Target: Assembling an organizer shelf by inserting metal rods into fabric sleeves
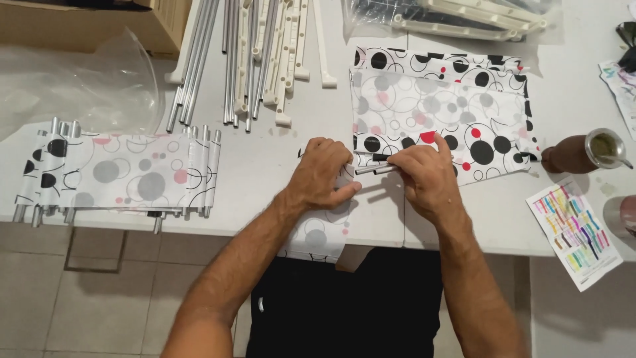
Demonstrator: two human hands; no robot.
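On the white tabletop (pixel 265 166), the left hand (pixel 322 174) presses down on a strip of patterned fabric (pixel 317 232) that hangs over the near edge, its grip closed on the cloth with the thumb tucked under. The right hand (pixel 426 178) pinches two thin metal rods (pixel 372 169) lying side by side, fingers closed on them just beside the left hand. The rods' ends point toward the left hand and touch the fabric there.

Containers: a cardboard box (pixel 86 23) stands at the far left corner, its contents hidden. A clear plastic bag (pixel 93 86) lies crumpled in front of it; what it holds cannot be told. Another clear bag (pixel 457 20) at the far right holds cream plastic parts and dark pieces. A brown cup (pixel 583 151) with a metal rim lies near the right edge, with greenish matter inside and a metal straw. A second, metallic cup (pixel 623 215) is cut off by the frame.

Counts: a stack of folded dotted fabric sheets (pixel 444 113), at least two layers, lies beyond the right hand. One finished fabric panel (pixel 119 176) with rods slid through it rests at the left. A loose bundle of metal tubes (pixel 205 59), too many to count surely, lies at the far side beside several cream plastic rails (pixel 281 53). One coloured leaflet (pixel 576 232) sits by the right edge.
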